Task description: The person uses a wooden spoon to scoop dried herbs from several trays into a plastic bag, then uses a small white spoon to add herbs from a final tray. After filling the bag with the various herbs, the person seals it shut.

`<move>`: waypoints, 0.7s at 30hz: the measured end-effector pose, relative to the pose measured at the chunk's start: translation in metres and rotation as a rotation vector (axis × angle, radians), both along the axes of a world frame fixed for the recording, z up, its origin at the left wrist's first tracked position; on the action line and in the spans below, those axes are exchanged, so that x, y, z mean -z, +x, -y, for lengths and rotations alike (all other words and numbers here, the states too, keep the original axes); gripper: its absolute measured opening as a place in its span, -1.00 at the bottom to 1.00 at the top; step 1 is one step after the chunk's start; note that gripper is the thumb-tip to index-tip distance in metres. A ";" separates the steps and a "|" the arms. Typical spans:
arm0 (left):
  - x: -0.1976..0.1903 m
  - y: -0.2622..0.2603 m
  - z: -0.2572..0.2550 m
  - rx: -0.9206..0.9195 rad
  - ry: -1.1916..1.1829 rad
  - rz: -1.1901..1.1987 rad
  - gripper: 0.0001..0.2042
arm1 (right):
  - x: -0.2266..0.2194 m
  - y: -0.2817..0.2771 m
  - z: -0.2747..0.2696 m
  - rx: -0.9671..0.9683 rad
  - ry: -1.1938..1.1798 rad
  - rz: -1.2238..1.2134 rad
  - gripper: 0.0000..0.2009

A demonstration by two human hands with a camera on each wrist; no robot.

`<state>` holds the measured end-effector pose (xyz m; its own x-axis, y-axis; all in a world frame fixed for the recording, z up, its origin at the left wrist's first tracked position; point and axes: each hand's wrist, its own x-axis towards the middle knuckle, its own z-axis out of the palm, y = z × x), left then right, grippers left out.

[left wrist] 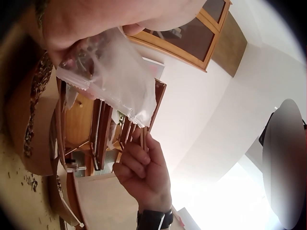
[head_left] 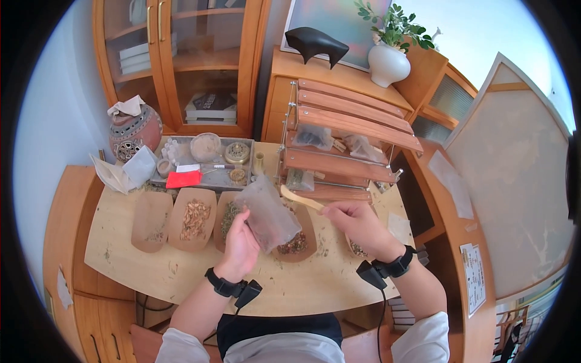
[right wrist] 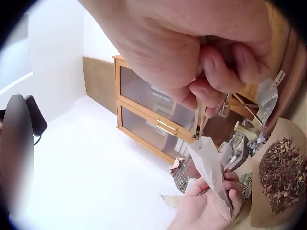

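Stage (judged): partway. Reddish and dark dried pieces [left wrist: 86, 58] are inside the translucent plastic bag [head_left: 270, 216]. Loose material remains in brown, boat-shaped trays lying left of and in front of the reddish-brown slatted wooden rack [head_left: 327, 162]: tan chips in one [head_left: 193, 244], a red-flecked mix in another [head_left: 310, 237]. The leftmost tray [head_left: 148, 212] holds only scraps. Final amount for the bag: cannot tell. Sealing appears left to do, since the implement is at the bag's edge.

Position: bag is held in front of the rack's left end, above the trays.

Bag axis: slantwise in the head view, upper left to lower right. Which end is the mouth there, cannot tell.

Pale wooden implement [head_left: 301, 199]: held in front of the rack; long axis from the right fingers toward the bag, working end pointing left and slightly away from the person. Dark bits [right wrist: 195, 137] at its tip.

Fingers: left hand [head_left: 240, 249] grips the bag's side, thumb against its face; right hand [head_left: 363, 230] is curled tight around the implement's handle
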<state>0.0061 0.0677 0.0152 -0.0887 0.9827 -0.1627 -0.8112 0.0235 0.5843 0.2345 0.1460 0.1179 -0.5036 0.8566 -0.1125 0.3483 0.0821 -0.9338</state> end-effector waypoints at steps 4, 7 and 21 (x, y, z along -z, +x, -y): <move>-0.003 0.003 0.000 0.028 -0.007 -0.011 -0.49 | 0.004 -0.008 0.003 -0.063 0.058 0.071 -0.68; -0.005 0.004 0.000 0.041 0.002 -0.019 -0.50 | -0.002 -0.011 0.009 -0.056 0.185 0.196 -0.68; -0.007 -0.002 0.002 -0.099 -0.042 0.039 -0.48 | 0.031 0.029 0.002 -0.087 0.191 0.648 -0.68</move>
